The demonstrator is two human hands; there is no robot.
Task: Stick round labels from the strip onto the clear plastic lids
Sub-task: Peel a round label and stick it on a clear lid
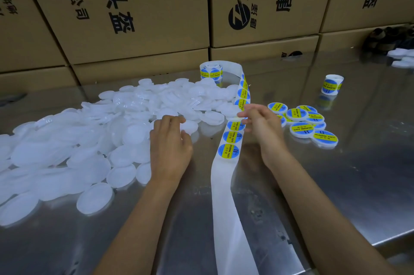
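A white backing strip (226,187) with round blue-and-yellow labels (229,151) runs from a roll (211,71) down the steel table toward me. My right hand (259,127) pinches the strip's edge at a label near its middle. My left hand (170,140) rests with curled fingers on a clear plastic lid (190,126) at the edge of a big heap of plain lids (94,140). Several labelled lids (302,122) lie in a cluster to the right of my right hand.
A second label roll (332,84) stands at the back right. Stacked cardboard boxes (134,17) wall off the far side of the table. More white lids (402,57) sit at the far right. The table's edge (394,241) runs along the lower right.
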